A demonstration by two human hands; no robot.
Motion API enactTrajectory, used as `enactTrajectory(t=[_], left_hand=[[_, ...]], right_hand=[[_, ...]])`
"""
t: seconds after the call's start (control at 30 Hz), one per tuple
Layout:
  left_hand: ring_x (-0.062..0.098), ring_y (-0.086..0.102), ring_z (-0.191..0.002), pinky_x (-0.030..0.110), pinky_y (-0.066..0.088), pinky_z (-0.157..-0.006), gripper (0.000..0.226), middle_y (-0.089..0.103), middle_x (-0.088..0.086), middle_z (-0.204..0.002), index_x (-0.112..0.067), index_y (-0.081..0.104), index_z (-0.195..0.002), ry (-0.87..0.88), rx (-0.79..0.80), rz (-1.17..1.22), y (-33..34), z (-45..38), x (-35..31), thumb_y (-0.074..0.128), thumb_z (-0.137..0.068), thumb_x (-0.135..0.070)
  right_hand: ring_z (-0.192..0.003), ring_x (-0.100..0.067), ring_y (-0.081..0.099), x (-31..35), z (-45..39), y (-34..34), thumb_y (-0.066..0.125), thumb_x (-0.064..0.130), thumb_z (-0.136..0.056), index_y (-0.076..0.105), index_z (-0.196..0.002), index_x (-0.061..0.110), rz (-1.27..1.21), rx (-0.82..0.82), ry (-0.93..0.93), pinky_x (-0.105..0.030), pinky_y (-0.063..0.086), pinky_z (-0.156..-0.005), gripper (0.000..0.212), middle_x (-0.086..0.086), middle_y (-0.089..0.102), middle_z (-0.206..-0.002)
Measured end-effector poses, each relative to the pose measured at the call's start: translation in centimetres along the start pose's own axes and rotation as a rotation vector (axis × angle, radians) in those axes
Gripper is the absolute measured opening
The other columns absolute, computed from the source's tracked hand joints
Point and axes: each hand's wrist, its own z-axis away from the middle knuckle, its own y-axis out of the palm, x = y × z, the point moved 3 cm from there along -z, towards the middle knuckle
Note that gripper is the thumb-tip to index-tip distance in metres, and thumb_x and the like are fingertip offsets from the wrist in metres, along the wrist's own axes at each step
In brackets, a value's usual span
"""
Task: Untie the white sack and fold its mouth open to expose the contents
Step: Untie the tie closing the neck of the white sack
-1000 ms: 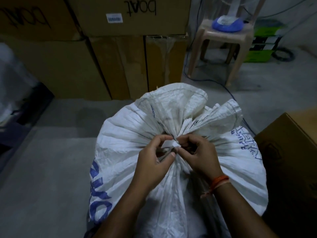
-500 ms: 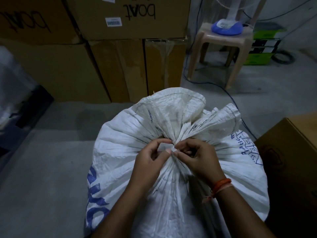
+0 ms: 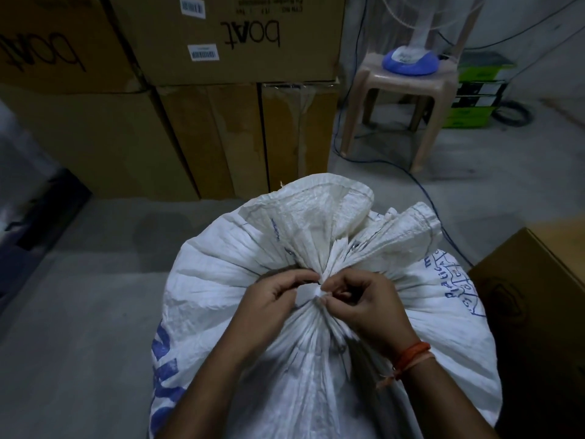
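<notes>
A full white woven sack [image 3: 221,286] with blue print stands on the floor right below me. Its mouth is gathered into a tight neck, and the loose top [image 3: 319,213] fans out beyond it. A white tie knot [image 3: 308,293] sits at the neck. My left hand [image 3: 269,305] pinches the knot from the left with thumb and forefinger. My right hand [image 3: 364,299], an orange thread band on its wrist, pinches it from the right. The fingertips of both hands almost touch. The sack's contents are hidden.
Stacked cardboard boxes [image 3: 221,99] stand behind the sack. A plastic stool [image 3: 408,90] with a fan base [image 3: 410,61] is at the back right, with a blue cable [image 3: 421,188] trailing over the floor. Another carton [image 3: 544,299] stands close on the right. Dark bundles [image 3: 28,217] lie at the left.
The view has tilted down slightly, so the sack sits lower in frame. Both hands stay on the knot, with the fingers shifting a little as they pick at it.
</notes>
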Motion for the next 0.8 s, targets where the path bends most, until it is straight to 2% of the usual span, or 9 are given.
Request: enactTrajectory(t=[0.1,0.17,0.27,0.43,0.5,0.57,0.63,0.7,0.8], left_hand=[[0.006,0.069,-0.107,0.034,0.058,-0.094,0.034,0.077,-0.018,-0.108,-0.031,0.080,-0.113,0.284,-0.162,-0.384,-1.0,0.2,-1.7,0.062,-0.089,-0.017],[0.003,0.069,-0.103,0.027,0.057,-0.088,0.030,0.077,-0.017,-0.105,-0.029,0.081,-0.111,0.440,-0.209,-0.450,-2.0,-0.4,-3.3,0.068,-0.090,-0.011],[0.004,0.071,-0.109,0.026,0.057,-0.091,0.029,0.079,-0.009,-0.112,-0.021,0.081,-0.115,0.591,0.032,-0.448,-2.3,-3.2,-4.9,0.069,-0.096,-0.003],[0.009,0.071,-0.121,0.044,0.058,-0.100,0.027,0.077,-0.001,-0.128,-0.016,0.079,-0.123,0.486,0.367,-0.426,-0.3,-10.3,-4.2,0.064,-0.101,-0.015],[0.012,0.070,-0.122,0.047,0.055,-0.102,0.031,0.077,0.001,-0.130,-0.015,0.078,-0.126,0.504,0.472,-0.490,0.9,-12.2,-3.4,0.061,-0.101,-0.023],[0.014,0.064,-0.129,0.047,0.050,-0.107,0.042,0.073,-0.001,-0.138,-0.019,0.073,-0.135,0.505,0.520,-0.556,1.7,-13.7,-2.4,0.054,-0.103,-0.038],[0.015,0.048,-0.148,0.051,0.039,-0.117,0.054,0.058,-0.004,-0.157,-0.029,0.057,-0.151,0.553,0.561,-0.728,2.5,-14.4,-1.1,0.038,-0.106,-0.051],[0.015,0.021,-0.162,0.057,0.026,-0.120,0.061,0.028,-0.004,-0.174,-0.037,0.028,-0.164,0.624,0.618,-0.969,3.2,-14.4,0.3,0.021,-0.107,-0.057],[0.014,0.006,-0.165,0.057,0.027,-0.113,0.068,-0.012,-0.002,-0.179,-0.044,-0.013,-0.164,0.662,0.643,-0.973,3.7,-14.1,0.7,0.022,-0.107,-0.057]], right_hand=[[-0.069,-0.006,0.071,0.0,-0.2,-0.1,0.088,0.002,-0.075,0.079,-0.078,0.014,-0.043,0.013,0.012,-0.023,0.057,-0.070,0.015,0.003,0.076,-0.072],[-0.069,-0.008,0.071,0.0,-0.3,-0.1,0.087,0.001,-0.076,0.080,-0.078,0.014,-0.030,0.011,0.005,-0.025,0.058,-0.070,0.015,-0.002,0.077,-0.074],[-0.069,-0.008,0.072,0.1,-0.4,-0.1,0.085,0.000,-0.076,0.079,-0.077,0.015,-0.030,0.017,-0.009,-0.025,0.057,-0.068,0.016,-0.002,0.077,-0.073],[-0.069,-0.010,0.073,-0.2,-0.4,-0.2,0.087,0.003,-0.076,0.079,-0.077,0.013,-0.080,0.010,0.013,-0.026,0.058,-0.068,0.013,-0.003,0.078,-0.074],[-0.069,-0.011,0.072,-0.4,-0.5,-0.4,0.086,0.005,-0.076,0.079,-0.076,0.014,-0.105,-0.001,0.040,-0.029,0.059,-0.067,0.012,-0.004,0.078,-0.073],[-0.068,-0.009,0.071,-0.6,-0.7,-0.5,0.084,0.000,-0.077,0.079,-0.076,0.014,-0.136,-0.003,0.067,-0.025,0.056,-0.067,0.015,-0.002,0.077,-0.071],[-0.068,-0.006,0.070,-0.9,-0.8,-0.6,0.082,-0.005,-0.077,0.078,-0.075,0.014,-0.166,-0.002,0.089,-0.020,0.053,-0.068,0.020,0.001,0.076,-0.070],[-0.070,-0.005,0.070,-1.2,-0.9,-0.5,0.082,-0.006,-0.077,0.079,-0.075,0.015,-0.175,0.001,0.103,-0.020,0.053,-0.069,0.021,0.001,0.076,-0.072],[-0.074,-0.006,0.071,-1.5,-1.0,-0.4,0.082,-0.007,-0.077,0.079,-0.074,0.015,-0.169,0.012,0.112,-0.021,0.053,-0.071,0.022,0.002,0.078,-0.077]])
